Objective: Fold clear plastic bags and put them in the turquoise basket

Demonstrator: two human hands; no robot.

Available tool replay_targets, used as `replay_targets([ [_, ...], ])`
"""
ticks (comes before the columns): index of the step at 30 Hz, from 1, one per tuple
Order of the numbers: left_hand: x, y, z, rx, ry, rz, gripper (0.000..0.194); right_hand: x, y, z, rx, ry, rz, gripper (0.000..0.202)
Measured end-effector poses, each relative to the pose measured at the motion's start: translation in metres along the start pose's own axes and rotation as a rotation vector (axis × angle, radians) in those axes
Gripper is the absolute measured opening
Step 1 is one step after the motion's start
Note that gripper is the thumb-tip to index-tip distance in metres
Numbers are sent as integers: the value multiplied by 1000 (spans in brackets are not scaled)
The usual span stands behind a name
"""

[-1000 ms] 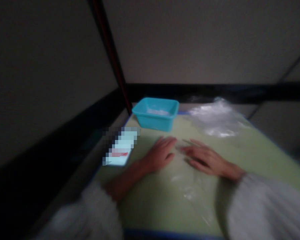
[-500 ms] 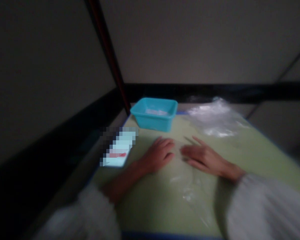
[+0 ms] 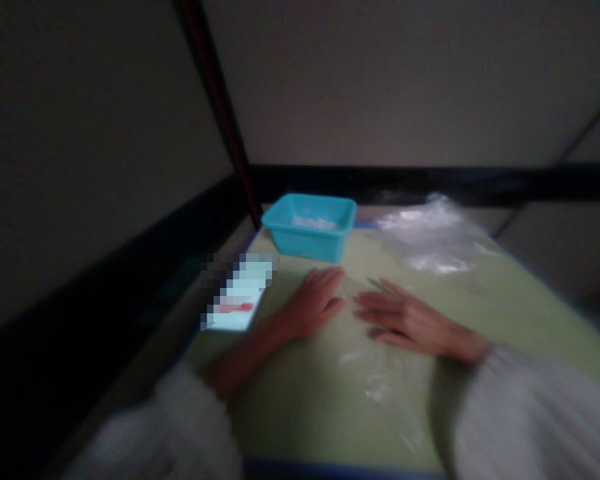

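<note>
A clear plastic bag (image 3: 380, 387) lies flat on the yellow-green table (image 3: 300, 420), its upper part between and under my fingers. My left hand (image 3: 317, 303) rests at the bag's upper left edge, fingers stretched out and thumb apart. Across from it, my right hand (image 3: 405, 320) lies palm down over the bag's upper right part, fingers spread. Neither hand grips anything that shows. A thin dark item near the right fingers is too blurred to name.
Behind my left hand stands a turquoise basket (image 3: 307, 245) with whitish pieces inside. A heap of clear plastic (image 3: 433, 237) lies at the back right. To the left is a lit, pixelated phone-like screen (image 3: 237, 300). Walls rise behind and left.
My left fingers have straightened and shifted slightly up. My right fingers have spread and reach a little further left. The bag, basket and plastic heap look the same.
</note>
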State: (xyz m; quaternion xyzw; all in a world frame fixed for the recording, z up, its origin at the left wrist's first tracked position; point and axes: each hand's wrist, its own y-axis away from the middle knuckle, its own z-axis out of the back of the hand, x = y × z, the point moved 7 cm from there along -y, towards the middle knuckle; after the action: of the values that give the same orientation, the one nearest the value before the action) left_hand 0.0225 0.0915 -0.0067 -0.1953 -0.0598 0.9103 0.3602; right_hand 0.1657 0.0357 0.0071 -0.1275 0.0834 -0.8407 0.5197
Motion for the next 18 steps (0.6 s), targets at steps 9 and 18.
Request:
replay_targets([
  [9,47,-1,9,-91,13,175,52,-1,2,-3,-28,57,-26,29],
  [18,41,-3,5,-80,37,137,48,3,2,0,19,32,-2,35],
])
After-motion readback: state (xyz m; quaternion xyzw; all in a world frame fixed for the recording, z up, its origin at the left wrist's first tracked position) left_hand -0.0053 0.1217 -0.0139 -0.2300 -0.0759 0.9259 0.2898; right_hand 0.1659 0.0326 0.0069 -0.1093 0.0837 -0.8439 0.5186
